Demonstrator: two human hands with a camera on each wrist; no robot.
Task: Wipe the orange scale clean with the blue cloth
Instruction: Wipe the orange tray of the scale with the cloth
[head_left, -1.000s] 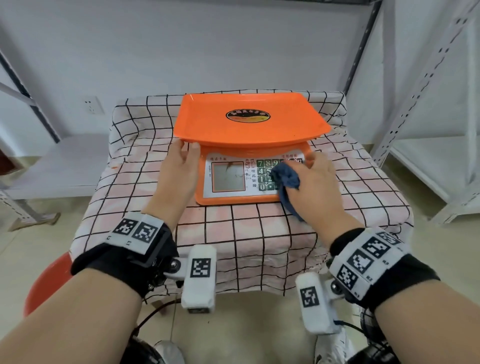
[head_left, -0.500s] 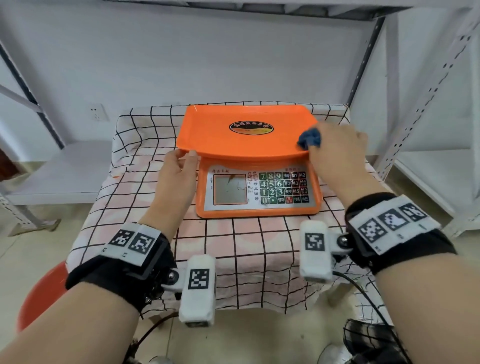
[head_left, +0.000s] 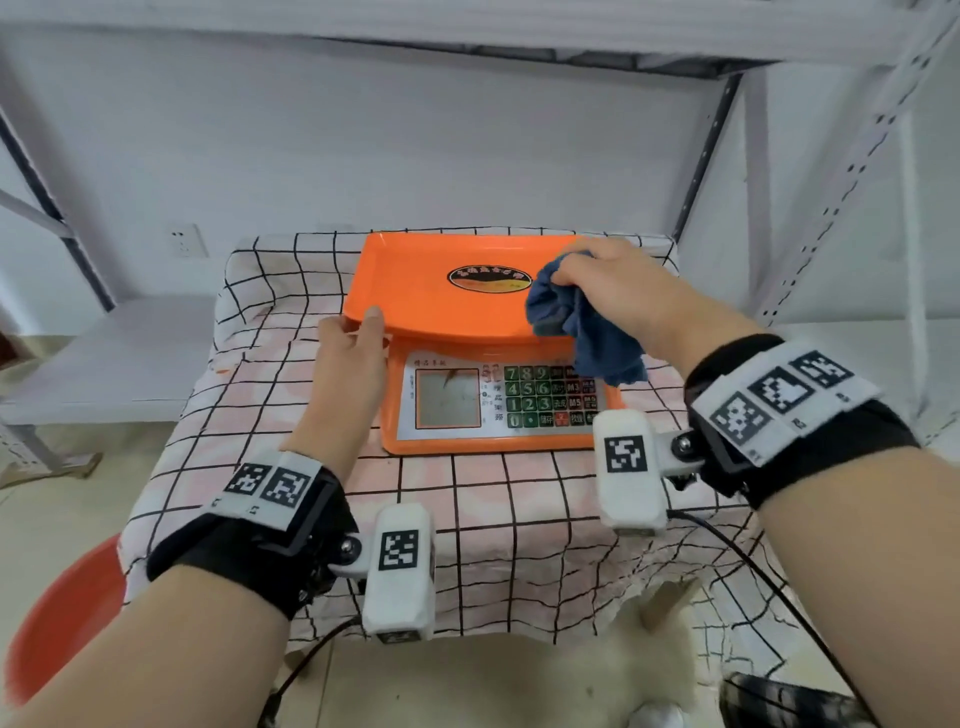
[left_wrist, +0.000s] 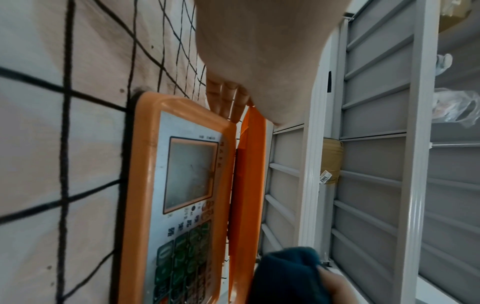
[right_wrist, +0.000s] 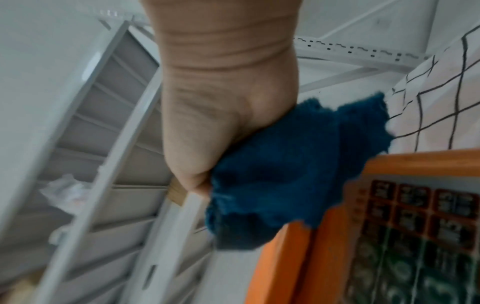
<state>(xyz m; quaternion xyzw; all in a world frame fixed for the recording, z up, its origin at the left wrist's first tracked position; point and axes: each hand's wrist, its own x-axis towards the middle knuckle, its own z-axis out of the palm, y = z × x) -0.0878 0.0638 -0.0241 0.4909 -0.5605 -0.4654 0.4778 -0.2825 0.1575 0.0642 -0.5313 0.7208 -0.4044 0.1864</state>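
Note:
The orange scale (head_left: 441, 301) stands on a checked tablecloth (head_left: 270, 374), its flat tray above a keypad and display panel (head_left: 447, 397). My left hand (head_left: 363, 327) pinches the tray's front left corner, thumb on top and fingers (left_wrist: 228, 98) beneath the rim. My right hand (head_left: 571, 273) grips the bunched blue cloth (head_left: 576, 322) over the right part of the tray; a loose end hangs down in front of the keypad. The left wrist view has the scale (left_wrist: 182, 185) and the blue cloth (left_wrist: 285, 273). In the right wrist view the blue cloth (right_wrist: 285, 174) bulges from my right hand (right_wrist: 223, 133) beside the scale (right_wrist: 311, 257).
White metal shelving (head_left: 883, 156) rises close on the right and overhead. A low grey shelf (head_left: 104, 353) lies to the left. A red stool (head_left: 62, 613) sits at the bottom left. A black cable (head_left: 753, 566) trails from my right wrist.
My right hand has lifted the cloth off the keypad, passed the tray's right edge and now holds it over the tray's right part. The left hand has kept its hold on the tray corner.

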